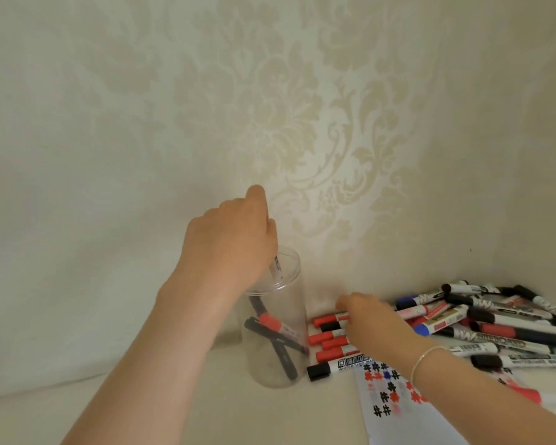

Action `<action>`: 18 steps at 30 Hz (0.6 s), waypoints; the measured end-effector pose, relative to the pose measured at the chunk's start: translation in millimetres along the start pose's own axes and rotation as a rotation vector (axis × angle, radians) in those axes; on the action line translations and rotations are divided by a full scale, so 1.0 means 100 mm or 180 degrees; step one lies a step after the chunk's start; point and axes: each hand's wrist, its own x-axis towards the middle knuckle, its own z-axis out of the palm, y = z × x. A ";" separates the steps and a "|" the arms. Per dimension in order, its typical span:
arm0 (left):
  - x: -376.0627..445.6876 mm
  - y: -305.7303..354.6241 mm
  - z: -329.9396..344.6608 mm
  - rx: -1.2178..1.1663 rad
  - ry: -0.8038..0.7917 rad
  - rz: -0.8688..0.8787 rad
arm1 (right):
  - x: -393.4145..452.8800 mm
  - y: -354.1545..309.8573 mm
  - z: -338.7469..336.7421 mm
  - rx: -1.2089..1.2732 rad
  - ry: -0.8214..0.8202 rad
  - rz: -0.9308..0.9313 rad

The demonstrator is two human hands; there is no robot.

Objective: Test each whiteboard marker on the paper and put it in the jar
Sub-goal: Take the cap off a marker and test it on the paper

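A clear plastic jar (286, 319) stands upright by the wall, with several markers inside it. My left hand (231, 239) is over the jar's mouth and holds a white-barrelled marker (276, 268) that points down into the opening. To the right, my right hand (369, 319) rests on a row of red-capped and black-capped markers (328, 343) and pinches one red-capped marker (329, 318). The white paper (395, 409) lies in front of them, covered with red, black and blue test marks, partly under my right forearm.
A heap of markers (501, 322) with black, red and blue caps fills the right corner against the patterned wall. One black-capped marker (337, 367) lies at the paper's top edge beside the jar. A red-capped marker (533, 396) lies at the far right.
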 end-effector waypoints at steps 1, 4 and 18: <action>0.03 -0.02 0.04 -0.0033 -0.0281 -0.0046 | 0.01 0.00 0.03 -0.0145 -0.0043 -0.0021; 0.13 -0.06 0.16 -0.0460 -0.1031 -0.0142 | 0.03 0.01 0.05 -0.0522 -0.0210 -0.0030; 0.41 -0.04 0.41 -0.0554 -0.3074 -0.0110 | 0.02 0.04 -0.06 -0.0549 -0.0158 -0.0323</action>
